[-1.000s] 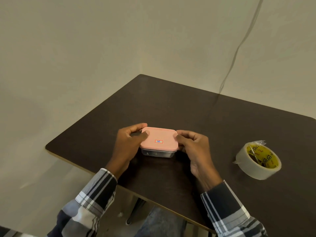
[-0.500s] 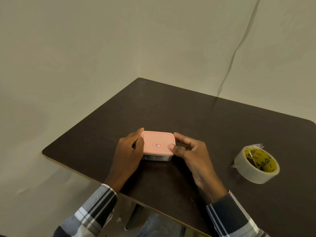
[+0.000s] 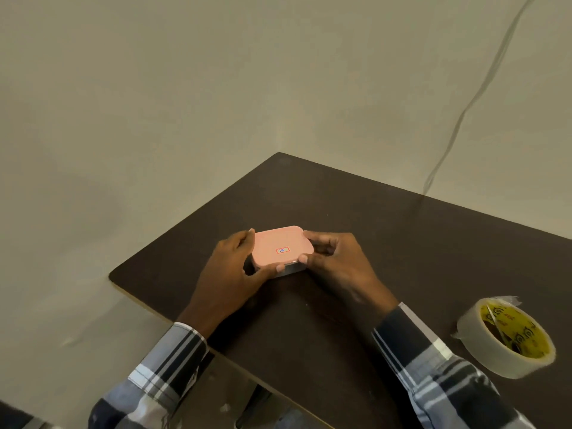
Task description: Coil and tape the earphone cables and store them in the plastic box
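Your left hand [image 3: 230, 275] has slid round the left end of the plastic box [image 3: 280, 258], thumb now hooked along the near edge and fingers [image 3: 246, 238] curled over the far corner, where a second ago the thumb lay flat on top pressing down. So you've gone from pressing to gripping, and the box sits a touch turned between your palms, low over the tabletop [image 3: 356, 218] near its left front edge; whether it has lifted clear I can't tell. The pink lid [image 3: 278, 246] looks seated all round, small label facing up, which reads to me as the closing step done or nearly so. No earphone cables show anywhere outside, so I judge they're already stowed, though the box's contents are hidden. Over on the other end, your right hand [image 3: 335, 263] has closed in too, thumb tip on the near right corner and fingers wrapped round the right side, pinching lid to base. Well apart at the far right, the tape roll [image 3: 507, 335] lies untouched, its loose end sticking up.
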The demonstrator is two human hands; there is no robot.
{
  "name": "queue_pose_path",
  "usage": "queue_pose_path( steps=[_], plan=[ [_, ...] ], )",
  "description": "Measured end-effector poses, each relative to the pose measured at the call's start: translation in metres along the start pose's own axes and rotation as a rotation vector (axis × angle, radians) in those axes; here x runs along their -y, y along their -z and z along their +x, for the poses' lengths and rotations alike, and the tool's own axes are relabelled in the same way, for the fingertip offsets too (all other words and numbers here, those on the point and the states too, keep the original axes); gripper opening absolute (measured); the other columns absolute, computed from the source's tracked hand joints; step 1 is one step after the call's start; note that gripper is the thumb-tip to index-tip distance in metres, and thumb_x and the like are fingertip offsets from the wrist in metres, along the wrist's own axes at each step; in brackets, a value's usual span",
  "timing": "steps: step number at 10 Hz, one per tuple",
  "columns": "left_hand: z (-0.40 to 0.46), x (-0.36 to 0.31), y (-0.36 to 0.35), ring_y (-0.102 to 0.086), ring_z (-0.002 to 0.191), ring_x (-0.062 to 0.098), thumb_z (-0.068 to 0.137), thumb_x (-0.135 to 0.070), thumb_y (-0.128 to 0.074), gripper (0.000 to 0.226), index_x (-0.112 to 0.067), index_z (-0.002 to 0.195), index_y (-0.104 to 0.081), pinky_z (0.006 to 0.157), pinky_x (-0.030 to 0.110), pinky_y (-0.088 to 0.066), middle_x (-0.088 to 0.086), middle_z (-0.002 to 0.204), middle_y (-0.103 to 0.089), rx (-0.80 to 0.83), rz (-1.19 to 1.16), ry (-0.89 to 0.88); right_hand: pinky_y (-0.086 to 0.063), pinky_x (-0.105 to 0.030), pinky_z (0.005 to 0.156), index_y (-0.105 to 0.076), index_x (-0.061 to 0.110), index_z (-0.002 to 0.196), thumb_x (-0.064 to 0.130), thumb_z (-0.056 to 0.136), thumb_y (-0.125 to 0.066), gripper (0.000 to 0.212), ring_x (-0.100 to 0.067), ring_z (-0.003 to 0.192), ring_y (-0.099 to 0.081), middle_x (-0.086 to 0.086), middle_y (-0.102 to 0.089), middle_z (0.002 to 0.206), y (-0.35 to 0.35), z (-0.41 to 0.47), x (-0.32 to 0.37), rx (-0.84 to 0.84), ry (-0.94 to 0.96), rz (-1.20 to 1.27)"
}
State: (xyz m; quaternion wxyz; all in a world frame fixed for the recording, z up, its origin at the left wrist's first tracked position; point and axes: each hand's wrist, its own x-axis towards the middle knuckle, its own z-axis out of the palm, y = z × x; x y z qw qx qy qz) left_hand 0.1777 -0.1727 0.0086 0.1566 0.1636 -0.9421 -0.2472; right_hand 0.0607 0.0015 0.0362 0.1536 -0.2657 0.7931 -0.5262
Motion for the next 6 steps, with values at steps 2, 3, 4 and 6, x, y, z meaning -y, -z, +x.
queue_pose_path(
  steps=[2, 3, 4, 6],
  plan=[
    [0.020, 0.018, 0.004, -0.044, 0.129, 0.026, 0.086, -0.066, -0.055, 0.083, -0.010, 0.145, -0.042, 0.099, 0.036, -0.043, 0.009, 0.144, -0.049, -0.191, 0.177, 0.099, -0.052, -0.034, 0.103, -0.059, 0.005, 0.136, 0.001, 0.088, -0.070, 0.049, -0.015, 0.117, -0.063, -0.006, -0.066, 0.132, -0.030, 0.061, 0.008, 0.079, 0.080, -0.117],
    [0.027, 0.023, 0.002, -0.050, 0.119, 0.027, 0.084, -0.068, -0.056, 0.079, -0.011, 0.137, -0.048, 0.089, 0.036, -0.046, 0.010, 0.133, -0.055, -0.227, 0.222, 0.118, -0.050, -0.040, 0.106, -0.058, 0.007, 0.137, 0.001, 0.090, -0.068, 0.049, -0.017, 0.121, -0.061, -0.005, -0.064, 0.135, -0.036, 0.079, 0.003, 0.107, 0.086, -0.131],
    [0.027, 0.024, 0.003, -0.051, 0.118, 0.027, 0.084, -0.070, -0.053, 0.080, -0.011, 0.139, -0.047, 0.087, 0.034, -0.045, 0.009, 0.134, -0.054, -0.230, 0.259, 0.134, -0.048, -0.038, 0.108, -0.058, 0.010, 0.138, 0.003, 0.092, -0.067, 0.047, -0.015, 0.124, -0.059, -0.003, -0.063, 0.137, -0.035, 0.082, 0.004, 0.141, 0.089, -0.166],
    [0.032, 0.009, 0.011, -0.018, 0.150, 0.027, 0.086, -0.078, -0.022, 0.095, -0.010, 0.152, -0.028, 0.120, 0.046, -0.022, 0.009, 0.160, -0.028, -0.110, 0.213, 0.105, -0.042, -0.035, 0.112, -0.053, 0.016, 0.142, 0.031, 0.092, -0.070, 0.056, -0.016, 0.134, -0.051, -0.001, -0.054, 0.147, -0.018, 0.076, 0.013, 0.108, 0.125, -0.413]
  ],
)
